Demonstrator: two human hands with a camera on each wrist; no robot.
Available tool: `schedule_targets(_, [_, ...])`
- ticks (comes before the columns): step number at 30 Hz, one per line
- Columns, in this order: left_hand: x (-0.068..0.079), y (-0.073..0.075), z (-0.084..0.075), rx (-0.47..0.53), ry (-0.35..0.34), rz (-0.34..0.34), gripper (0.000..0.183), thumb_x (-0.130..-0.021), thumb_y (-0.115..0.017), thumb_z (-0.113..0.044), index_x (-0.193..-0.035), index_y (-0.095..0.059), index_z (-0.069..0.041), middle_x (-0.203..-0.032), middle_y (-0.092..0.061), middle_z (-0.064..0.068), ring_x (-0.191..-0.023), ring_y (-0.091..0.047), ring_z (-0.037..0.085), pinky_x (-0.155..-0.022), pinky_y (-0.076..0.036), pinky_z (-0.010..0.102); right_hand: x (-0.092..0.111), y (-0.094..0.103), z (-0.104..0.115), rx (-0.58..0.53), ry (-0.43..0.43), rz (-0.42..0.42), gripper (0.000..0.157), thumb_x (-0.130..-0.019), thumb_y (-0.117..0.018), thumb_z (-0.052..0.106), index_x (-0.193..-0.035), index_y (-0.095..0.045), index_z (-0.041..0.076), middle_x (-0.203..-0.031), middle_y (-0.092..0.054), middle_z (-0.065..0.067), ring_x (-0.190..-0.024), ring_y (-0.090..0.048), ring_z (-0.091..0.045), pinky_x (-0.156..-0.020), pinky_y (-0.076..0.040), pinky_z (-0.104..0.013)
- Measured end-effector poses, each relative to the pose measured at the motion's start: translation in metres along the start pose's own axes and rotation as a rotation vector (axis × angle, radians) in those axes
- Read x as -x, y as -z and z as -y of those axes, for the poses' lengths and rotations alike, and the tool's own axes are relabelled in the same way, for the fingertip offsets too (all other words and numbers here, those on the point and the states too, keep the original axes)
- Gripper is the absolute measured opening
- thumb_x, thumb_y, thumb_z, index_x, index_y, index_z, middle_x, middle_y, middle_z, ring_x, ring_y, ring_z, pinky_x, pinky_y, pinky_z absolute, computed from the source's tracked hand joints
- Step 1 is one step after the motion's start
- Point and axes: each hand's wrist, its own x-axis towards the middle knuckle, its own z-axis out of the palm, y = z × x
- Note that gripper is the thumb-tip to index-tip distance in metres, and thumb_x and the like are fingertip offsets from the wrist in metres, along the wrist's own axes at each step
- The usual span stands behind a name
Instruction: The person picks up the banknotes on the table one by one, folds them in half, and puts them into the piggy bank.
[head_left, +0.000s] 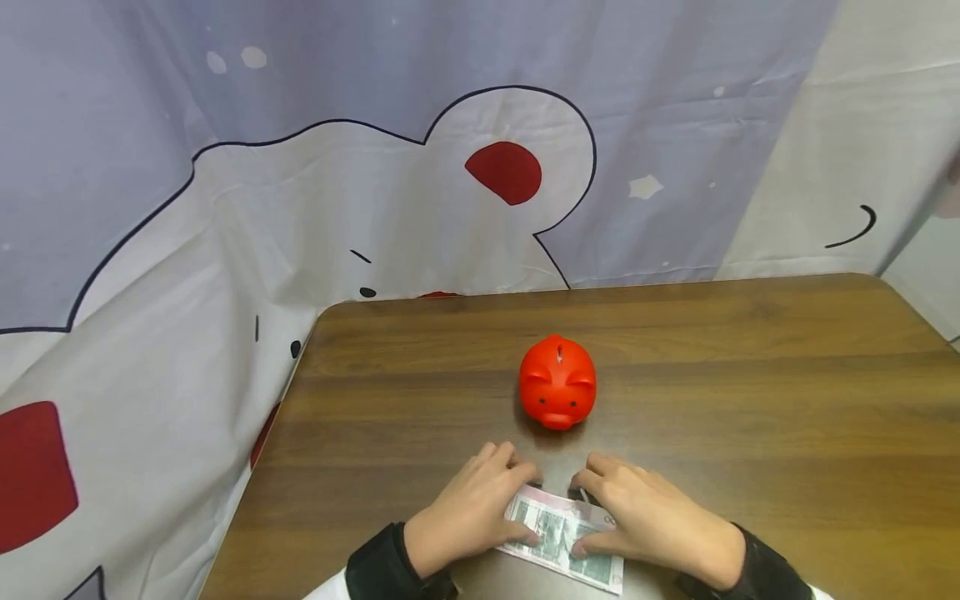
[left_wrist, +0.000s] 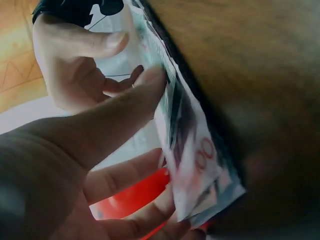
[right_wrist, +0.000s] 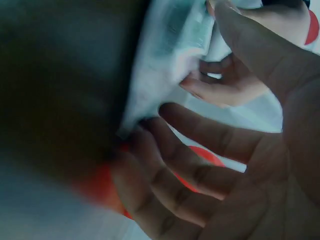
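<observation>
A thin stack of banknotes [head_left: 555, 533], printed green and pink, lies low over the near part of the table between my two hands. My left hand [head_left: 474, 510] grips its left end, thumb on the near face and fingers at the far edge. At the other end, my right hand [head_left: 652, 518] holds it the same way, thumb over the green print. The left wrist view shows the notes [left_wrist: 192, 155] edge-on, layered, with red zeros at one corner. Beyond the hands stands a red piggy bank [head_left: 558, 385], its coin slot on top and its snout towards me.
The wooden table [head_left: 750, 400] has rounded far corners. Behind it and along its left side hangs a pale curtain [head_left: 337, 200] with cartoon figures. Dark cuffs [head_left: 382, 562] cover both wrists.
</observation>
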Motion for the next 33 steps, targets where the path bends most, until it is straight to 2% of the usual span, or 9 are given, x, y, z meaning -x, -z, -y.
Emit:
schedule_targets(5, [0.001,-0.004,0.005,0.015,0.038,-0.025,0.044,-0.066,-0.087,-0.045,-0.096,-0.067,-0.020,-0.092,-0.059,-0.006,-0.080,-0.048,0.010,-0.064,-0.039,0.017,-0.006,-0.008,-0.005,-0.032,-0.036,0.002,0.040,-0.067,-0.085,0.046,-0.085,-0.063,0.018,-0.078,-0.054,0.010,-0.064,-0.048,-0.003,-0.050,-0.039,-0.017])
schedule_targets(10, [0.001,-0.005,0.010,0.068,0.056,-0.091,0.035,-0.068,-0.088,-0.040,-0.087,-0.065,-0.021,-0.087,-0.064,-0.007,-0.077,-0.054,0.009,-0.062,-0.042,0.018,-0.012,-0.007,-0.012,-0.159,-0.045,-0.018,0.030,-0.073,-0.085,0.033,-0.072,-0.058,0.020,-0.065,-0.050,0.013,-0.058,-0.040,0.000,-0.049,-0.033,-0.014])
schedule_targets(17, [0.001,0.000,0.010,0.185,0.084,-0.175,0.019,-0.075,-0.085,-0.027,-0.080,-0.068,-0.022,-0.090,-0.070,-0.010,-0.085,-0.063,0.008,-0.071,-0.051,0.021,-0.012,0.004,-0.019,-0.261,0.004,-0.047,0.012,-0.081,-0.080,0.025,-0.072,-0.072,0.023,-0.066,-0.066,0.016,-0.057,-0.047,0.006,-0.050,-0.041,-0.011])
schedule_targets(18, [0.001,0.004,0.010,0.223,0.088,-0.184,0.016,-0.076,-0.084,-0.025,-0.080,-0.069,-0.022,-0.090,-0.072,-0.010,-0.079,-0.062,0.008,-0.068,-0.050,0.021,-0.012,0.007,-0.019,-0.274,0.019,-0.069,0.009,-0.081,-0.080,0.022,-0.074,-0.074,0.023,-0.068,-0.069,0.015,-0.059,-0.049,0.007,-0.051,-0.043,-0.012])
schedule_targets(19, [0.001,0.009,0.009,0.266,0.091,-0.198,0.014,-0.078,-0.083,-0.023,-0.080,-0.070,-0.022,-0.089,-0.074,-0.010,-0.070,-0.059,0.007,-0.064,-0.048,0.020,-0.011,0.012,-0.020,-0.294,0.031,-0.091,0.007,-0.082,-0.079,0.020,-0.076,-0.076,0.022,-0.070,-0.071,0.014,-0.059,-0.051,0.006,-0.051,-0.045,-0.013])
schedule_targets(24, [0.002,0.047,0.004,0.585,0.065,-0.350,0.007,-0.081,-0.080,-0.013,-0.083,-0.074,-0.016,-0.083,-0.080,-0.002,-0.063,-0.067,0.006,-0.064,-0.055,0.016,-0.011,0.049,-0.016,-0.375,0.088,-0.295,0.009,-0.081,-0.080,0.012,-0.081,-0.077,0.021,-0.068,-0.072,0.013,-0.059,-0.056,0.005,-0.053,-0.050,-0.015])
schedule_targets(26, [0.004,0.067,0.000,0.698,0.044,-0.427,0.007,-0.081,-0.081,-0.011,-0.084,-0.075,-0.014,-0.082,-0.080,0.002,-0.075,-0.074,0.008,-0.069,-0.060,0.021,-0.012,0.071,-0.010,-0.394,0.110,-0.376,0.014,-0.080,-0.081,0.009,-0.083,-0.077,0.022,-0.068,-0.071,0.014,-0.061,-0.058,0.005,-0.055,-0.050,-0.013])
schedule_targets(27, [0.006,0.078,-0.002,0.741,0.038,-0.457,0.007,-0.081,-0.081,-0.011,-0.085,-0.076,-0.013,-0.081,-0.080,0.003,-0.073,-0.074,0.009,-0.065,-0.060,0.021,-0.012,0.082,-0.006,-0.405,0.131,-0.419,0.017,-0.078,-0.082,0.007,-0.084,-0.078,0.022,-0.068,-0.071,0.014,-0.061,-0.058,0.005,-0.055,-0.049,-0.012])
schedule_targets(33, [0.020,0.130,-0.017,0.853,0.009,-0.565,0.010,-0.081,-0.081,-0.010,-0.089,-0.077,-0.013,-0.082,-0.080,0.007,-0.069,-0.073,0.009,-0.061,-0.062,0.027,-0.014,0.131,0.020,-0.504,0.253,-0.561,0.032,-0.072,-0.081,-0.010,-0.090,-0.078,0.016,-0.076,-0.075,0.008,-0.064,-0.060,0.000,-0.057,-0.047,-0.015])
